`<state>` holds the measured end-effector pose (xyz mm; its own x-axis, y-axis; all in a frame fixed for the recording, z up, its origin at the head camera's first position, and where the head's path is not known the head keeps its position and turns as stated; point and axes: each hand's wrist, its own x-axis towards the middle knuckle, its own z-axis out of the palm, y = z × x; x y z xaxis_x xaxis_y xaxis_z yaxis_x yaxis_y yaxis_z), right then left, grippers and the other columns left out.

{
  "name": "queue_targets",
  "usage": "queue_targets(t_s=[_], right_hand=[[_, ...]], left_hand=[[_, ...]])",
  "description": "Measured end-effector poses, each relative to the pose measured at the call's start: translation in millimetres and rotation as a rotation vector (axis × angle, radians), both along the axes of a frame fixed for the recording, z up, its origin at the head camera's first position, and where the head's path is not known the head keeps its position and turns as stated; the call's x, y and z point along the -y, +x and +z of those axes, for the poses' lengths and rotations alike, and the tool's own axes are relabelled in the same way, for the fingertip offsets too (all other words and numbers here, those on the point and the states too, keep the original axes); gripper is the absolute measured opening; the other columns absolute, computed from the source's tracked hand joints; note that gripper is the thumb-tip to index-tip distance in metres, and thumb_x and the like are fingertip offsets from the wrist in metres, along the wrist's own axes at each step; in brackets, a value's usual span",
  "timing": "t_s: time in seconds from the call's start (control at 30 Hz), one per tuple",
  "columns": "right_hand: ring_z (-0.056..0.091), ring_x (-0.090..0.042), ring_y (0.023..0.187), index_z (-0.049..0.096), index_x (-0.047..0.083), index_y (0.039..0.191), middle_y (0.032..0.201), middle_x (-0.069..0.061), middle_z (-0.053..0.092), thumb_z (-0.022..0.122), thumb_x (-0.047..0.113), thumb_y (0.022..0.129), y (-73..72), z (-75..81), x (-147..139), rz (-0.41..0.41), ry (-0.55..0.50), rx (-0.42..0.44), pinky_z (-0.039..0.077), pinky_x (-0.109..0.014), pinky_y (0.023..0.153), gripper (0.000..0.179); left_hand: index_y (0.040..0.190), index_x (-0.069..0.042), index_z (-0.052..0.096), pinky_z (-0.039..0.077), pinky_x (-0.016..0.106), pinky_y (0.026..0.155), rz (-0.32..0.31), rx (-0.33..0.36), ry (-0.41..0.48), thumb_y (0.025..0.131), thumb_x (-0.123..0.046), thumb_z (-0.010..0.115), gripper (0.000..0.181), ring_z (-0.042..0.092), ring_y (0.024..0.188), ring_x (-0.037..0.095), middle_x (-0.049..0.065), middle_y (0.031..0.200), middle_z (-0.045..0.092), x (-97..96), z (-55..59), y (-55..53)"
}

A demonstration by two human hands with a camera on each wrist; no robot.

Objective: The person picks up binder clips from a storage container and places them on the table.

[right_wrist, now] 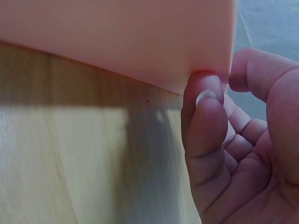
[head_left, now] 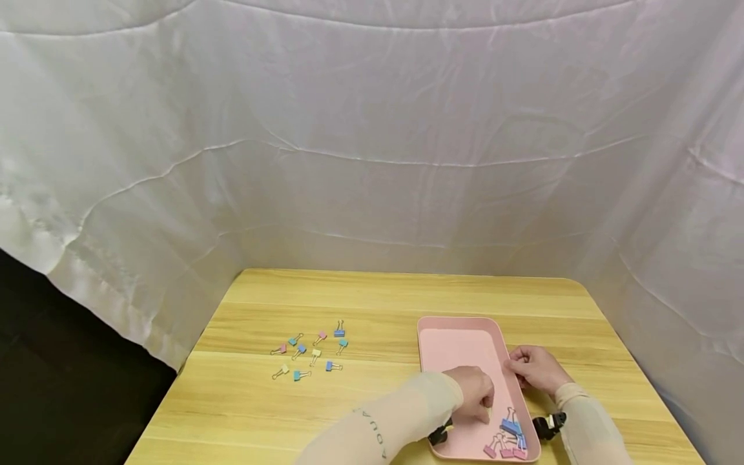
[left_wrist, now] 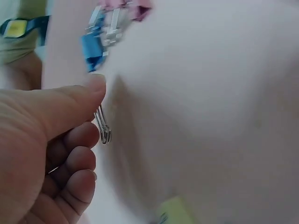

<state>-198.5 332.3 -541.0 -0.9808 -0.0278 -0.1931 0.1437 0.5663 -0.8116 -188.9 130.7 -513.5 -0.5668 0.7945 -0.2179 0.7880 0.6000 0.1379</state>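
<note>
My left hand point(head_left: 473, 391) is over the pink tray point(head_left: 427, 349), reaching in across its left rim. It pinches a binder clip between thumb and fingers; in the left wrist view one silver wire handle point(left_wrist: 103, 128) sticks out, and the clip's body is hidden by the fingers. At the tray's right side, my right hand point(head_left: 537, 368) pinches the rim between thumb and finger, as the right wrist view shows close up. Several blue clips point(head_left: 511, 426) and pink clips point(head_left: 490, 451) lie bunched in the tray's near right corner.
On the wooden table point(head_left: 232, 413), left of the tray, several binder clips in yellow point(head_left: 316, 353), teal point(head_left: 298, 375), blue and pink lie scattered. A blurred yellow piece point(left_wrist: 175, 212) shows low in the left wrist view. Pale curtains point(head_left: 407, 194) hang behind and beside the table.
</note>
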Motion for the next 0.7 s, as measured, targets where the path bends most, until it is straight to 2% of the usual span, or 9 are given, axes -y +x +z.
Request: queue_targets(t_s=[0.13, 0.23, 0.37, 0.47, 0.57, 0.7], right_hand=[[0.051, -0.016, 0.055, 0.060, -0.003, 0.092, 0.065, -0.004, 0.054, 0.067, 0.012, 0.088, 0.6, 0.8, 0, -0.002, 0.009, 0.001, 0.046, -0.030, 0.049, 0.017], [0.052, -0.017, 0.056, 0.060, -0.003, 0.093, 0.066, -0.005, 0.055, 0.066, 0.012, 0.089, 0.4, 1.6, 0, -0.002, 0.005, 0.007, 0.047, -0.030, 0.050, 0.017], [0.052, -0.016, 0.055, 0.060, -0.003, 0.092, 0.065, -0.005, 0.055, 0.066, 0.011, 0.089, -1.0, 2.1, -1, -0.007, -0.001, 0.012, 0.047, -0.029, 0.050, 0.015], [0.052, -0.016, 0.055, 0.060, -0.003, 0.092, 0.065, -0.005, 0.055, 0.066, 0.011, 0.089, -1.0, 2.0, -2, 0.006, 0.007, 0.006, 0.047, -0.029, 0.049, 0.015], [0.052, -0.016, 0.055, 0.060, -0.003, 0.092, 0.065, -0.005, 0.055, 0.066, 0.011, 0.089, -0.8, 1.6, -3, 0.001, 0.013, 0.009, 0.047, -0.029, 0.050, 0.016], [0.052, -0.016, 0.056, 0.060, -0.002, 0.092, 0.065, -0.005, 0.055, 0.066, 0.011, 0.089, -1.0, 1.6, -4, -0.013, 0.018, 0.014, 0.047, -0.029, 0.050, 0.015]], left_hand=[[0.087, -0.030, 0.074, 0.038, 0.007, 0.069, 0.016, -0.019, 0.092, 0.078, -0.041, 0.078, 0.015, 0.049, 0.072, -0.008, -0.025, 0.078, 0.060, 15.0, 12.2, -11.3], [0.092, -0.027, 0.075, 0.039, 0.007, 0.070, 0.064, -0.004, 0.163, 0.081, -0.038, 0.077, 0.016, 0.051, 0.073, -0.007, -0.022, 0.080, 0.063, 32.6, 22.7, -23.7], [0.097, -0.021, 0.075, 0.044, 0.010, 0.070, 0.188, 0.064, 0.232, 0.083, -0.033, 0.076, 0.019, 0.055, 0.074, -0.005, -0.016, 0.086, 0.067, 65.2, 32.5, -43.3], [0.096, -0.019, 0.074, 0.046, 0.013, 0.071, 0.264, 0.077, 0.266, 0.083, -0.031, 0.076, 0.018, 0.057, 0.075, -0.002, -0.013, 0.086, 0.068, 96.3, 34.1, -60.0], [0.091, -0.016, 0.074, 0.047, 0.016, 0.070, 0.313, 0.052, 0.308, 0.083, -0.028, 0.076, 0.015, 0.057, 0.073, 0.001, -0.011, 0.082, 0.067, 131.7, 31.4, -78.1], [0.091, -0.014, 0.075, 0.049, 0.022, 0.071, 0.449, 0.061, 0.350, 0.086, -0.026, 0.074, 0.013, 0.059, 0.076, 0.006, -0.008, 0.083, 0.067, 180.8, 26.4, -98.2]])
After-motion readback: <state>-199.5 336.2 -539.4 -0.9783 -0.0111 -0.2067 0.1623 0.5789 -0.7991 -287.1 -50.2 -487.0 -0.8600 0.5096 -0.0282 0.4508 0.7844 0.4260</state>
